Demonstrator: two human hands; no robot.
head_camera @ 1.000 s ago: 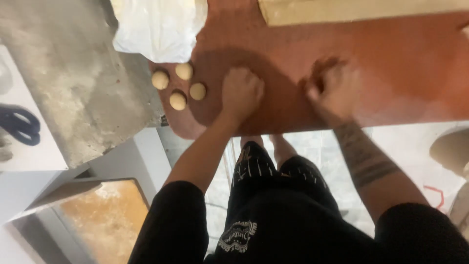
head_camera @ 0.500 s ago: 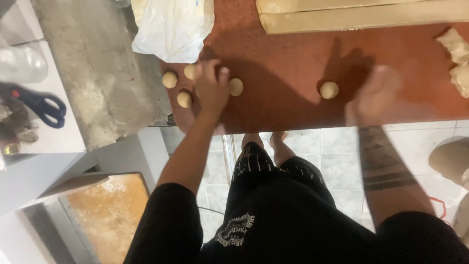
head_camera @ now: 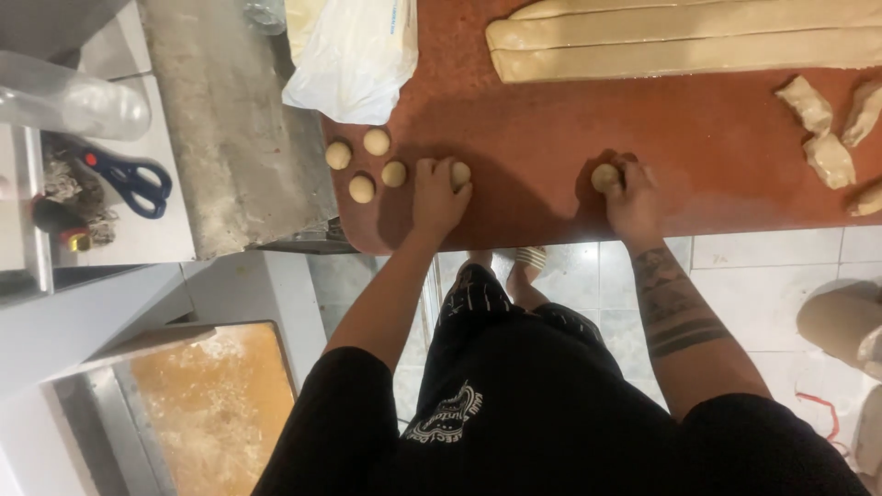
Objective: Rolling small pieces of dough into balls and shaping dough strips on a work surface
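Since half second ago, your right hand (head_camera: 632, 195) closes back onto dough ball (head_camera: 604, 176), fingers curled around it on red table (head_camera: 533, 138); your left hand (head_camera: 438, 195) shifts right, fingertips pinching second ball (head_camera: 460, 174) beside four finished balls (head_camera: 366, 165); dough strips (head_camera: 680, 41) far edge, cut pieces (head_camera: 822, 129) right, plastic bag (head_camera: 354, 55) near balls

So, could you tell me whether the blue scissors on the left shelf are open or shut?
Shut, it seems: the scissors lie flat with both handle loops close together; the blades are hard to see.
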